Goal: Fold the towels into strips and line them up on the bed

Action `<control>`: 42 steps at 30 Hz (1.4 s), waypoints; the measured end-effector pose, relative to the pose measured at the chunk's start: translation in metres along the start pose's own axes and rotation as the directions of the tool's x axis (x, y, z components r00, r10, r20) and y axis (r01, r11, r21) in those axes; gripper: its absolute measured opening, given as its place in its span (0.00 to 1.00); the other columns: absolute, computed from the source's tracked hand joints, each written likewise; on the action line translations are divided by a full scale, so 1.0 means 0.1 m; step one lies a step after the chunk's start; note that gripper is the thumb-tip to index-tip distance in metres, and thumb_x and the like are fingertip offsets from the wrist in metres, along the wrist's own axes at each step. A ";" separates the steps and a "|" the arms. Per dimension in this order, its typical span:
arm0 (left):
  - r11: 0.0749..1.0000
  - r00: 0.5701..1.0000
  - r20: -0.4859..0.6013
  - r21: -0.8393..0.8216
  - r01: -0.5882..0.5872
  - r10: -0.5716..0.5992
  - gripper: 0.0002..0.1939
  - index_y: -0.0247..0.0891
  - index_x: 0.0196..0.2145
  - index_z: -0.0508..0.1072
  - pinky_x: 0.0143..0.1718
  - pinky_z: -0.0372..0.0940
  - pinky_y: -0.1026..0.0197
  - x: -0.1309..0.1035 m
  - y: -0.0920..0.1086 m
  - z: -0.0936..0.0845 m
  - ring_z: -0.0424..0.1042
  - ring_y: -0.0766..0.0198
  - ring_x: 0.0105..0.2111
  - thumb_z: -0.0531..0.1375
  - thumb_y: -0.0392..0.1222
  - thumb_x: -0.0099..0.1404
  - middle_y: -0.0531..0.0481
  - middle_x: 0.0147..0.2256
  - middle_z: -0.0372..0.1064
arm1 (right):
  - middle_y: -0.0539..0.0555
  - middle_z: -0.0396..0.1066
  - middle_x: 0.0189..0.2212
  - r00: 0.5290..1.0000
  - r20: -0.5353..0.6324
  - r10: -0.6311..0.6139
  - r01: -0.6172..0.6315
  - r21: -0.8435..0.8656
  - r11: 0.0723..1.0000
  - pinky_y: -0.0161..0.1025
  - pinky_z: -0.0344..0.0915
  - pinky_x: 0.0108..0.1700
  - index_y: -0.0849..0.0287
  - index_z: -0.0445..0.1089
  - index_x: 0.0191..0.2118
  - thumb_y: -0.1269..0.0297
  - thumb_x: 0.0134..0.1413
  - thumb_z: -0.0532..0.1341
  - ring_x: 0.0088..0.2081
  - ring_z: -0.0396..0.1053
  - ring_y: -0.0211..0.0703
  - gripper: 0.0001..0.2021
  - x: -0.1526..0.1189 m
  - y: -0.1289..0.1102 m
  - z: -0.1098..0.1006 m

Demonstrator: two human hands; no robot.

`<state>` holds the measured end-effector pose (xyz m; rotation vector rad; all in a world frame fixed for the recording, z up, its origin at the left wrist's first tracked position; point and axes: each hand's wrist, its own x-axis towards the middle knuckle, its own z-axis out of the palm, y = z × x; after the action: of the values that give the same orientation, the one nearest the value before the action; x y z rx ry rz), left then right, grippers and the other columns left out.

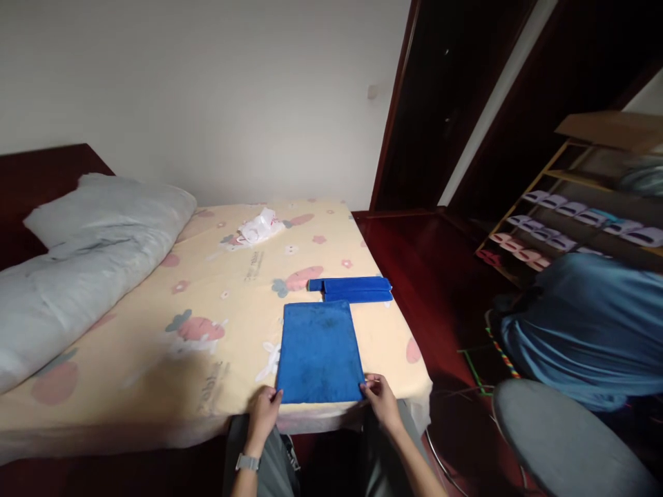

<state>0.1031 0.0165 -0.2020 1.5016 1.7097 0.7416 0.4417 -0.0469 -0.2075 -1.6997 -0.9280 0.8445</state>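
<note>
A blue cloth (320, 352) lies flat as a rough rectangle at the near edge of the bed. My left hand (266, 407) pinches its near left corner, and my right hand (379, 397) pinches its near right corner. Faint dark patches mark the cloth's surface. Just beyond its far edge, another blue cloth (357, 289) lies folded into a narrow strip, with a small flap sticking out on its left; neither hand touches it.
The bed (233, 345) has a cream sheet with carrot prints. A white plastic bag (260, 226) lies farther back, a grey quilt (103, 241) at left. On the right stand a grey round seat (564, 435), a blue-covered heap (580, 324) and a shoe rack (549, 172).
</note>
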 end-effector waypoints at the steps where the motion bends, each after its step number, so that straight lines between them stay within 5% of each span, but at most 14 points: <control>1: 0.999 1.000 0.006 -0.038 0.004 -0.004 0.25 0.41 0.23 0.67 0.27 0.63 0.59 -0.02 -0.02 0.02 0.73 0.58 0.24 0.57 0.68 0.55 0.50 0.20 0.70 | 0.53 0.74 0.27 1.000 -0.019 -0.017 0.017 0.028 0.999 0.46 0.72 0.37 0.52 0.63 0.35 0.44 0.45 0.60 0.32 0.76 0.52 0.18 -0.01 0.02 -0.02; 6: 0.985 1.000 0.008 -0.171 0.017 -0.016 0.33 0.40 0.33 0.67 0.24 0.68 0.57 -0.17 -0.13 0.11 0.76 0.55 0.25 0.53 0.76 0.53 0.49 0.23 0.73 | 0.59 0.76 0.38 0.995 -0.038 -0.089 0.087 -0.050 0.995 0.48 0.73 0.45 0.56 0.69 0.40 0.48 0.49 0.59 0.39 0.77 0.54 0.18 -0.13 0.12 -0.07; 13: 0.984 0.998 0.017 -0.168 -0.053 0.057 0.29 0.39 0.42 0.70 0.26 0.69 0.58 -0.22 -0.17 0.11 0.76 0.56 0.26 0.54 0.67 0.59 0.53 0.23 0.72 | 0.62 0.75 0.46 0.986 0.018 -0.166 0.167 -0.117 0.979 0.48 0.70 0.53 0.56 0.70 0.45 0.56 0.50 0.60 0.49 0.74 0.54 0.17 -0.20 0.16 0.00; 20: 0.982 0.982 0.048 -0.063 -0.179 0.183 0.21 0.38 0.46 0.75 0.39 0.71 0.56 -0.29 -0.17 0.04 0.77 0.58 0.31 0.58 0.48 0.57 0.50 0.29 0.76 | 0.58 0.78 0.36 0.987 0.119 -0.105 0.107 -0.009 0.994 0.49 0.72 0.46 0.58 0.73 0.35 0.54 0.47 0.60 0.39 0.76 0.52 0.14 -0.09 0.16 -0.05; 25: 0.978 0.978 0.002 0.013 -0.209 0.209 0.17 0.40 0.43 0.77 0.47 0.70 0.53 -0.25 -0.11 -0.01 0.78 0.54 0.39 0.56 0.48 0.61 0.44 0.39 0.79 | 0.56 0.77 0.32 0.978 0.181 -0.102 0.098 0.030 0.995 0.46 0.74 0.38 0.60 0.76 0.41 0.61 0.42 0.62 0.32 0.75 0.48 0.18 -0.09 0.10 -0.10; 30: 0.965 0.965 -0.036 0.055 -0.256 0.258 0.15 0.41 0.40 0.78 0.44 0.71 0.52 -0.17 0.04 -0.04 0.77 0.54 0.37 0.57 0.49 0.61 0.44 0.36 0.78 | 0.58 0.72 0.46 0.936 0.206 -0.284 0.292 -0.009 0.956 0.47 0.67 0.57 0.55 0.78 0.39 0.71 0.41 0.60 0.51 0.72 0.50 0.16 -0.10 0.02 -0.13; 36: 0.929 0.928 -0.079 0.090 -0.358 0.365 0.12 0.42 0.37 0.78 0.50 0.70 0.51 -0.15 0.08 -0.04 0.76 0.53 0.44 0.57 0.48 0.63 0.43 0.40 0.76 | 0.59 0.69 0.56 0.919 0.229 -0.321 0.353 -0.113 0.929 0.51 0.64 0.61 0.54 0.77 0.40 0.62 0.55 0.58 0.57 0.68 0.54 0.11 0.02 0.01 -0.13; 42: 0.940 0.943 -0.083 0.144 -0.310 0.323 0.17 0.42 0.41 0.76 0.44 0.71 0.54 -0.03 -0.01 -0.01 0.78 0.55 0.40 0.53 0.53 0.67 0.44 0.39 0.78 | 0.57 0.79 0.40 0.934 0.287 -0.213 0.262 -0.144 0.954 0.47 0.69 0.50 0.54 0.73 0.46 0.51 0.62 0.53 0.45 0.76 0.54 0.17 0.16 0.01 -0.14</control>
<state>0.1019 0.0137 -0.2016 1.8873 1.6364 0.9043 0.4610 -0.0393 -0.2065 -1.6039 -1.4041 0.8606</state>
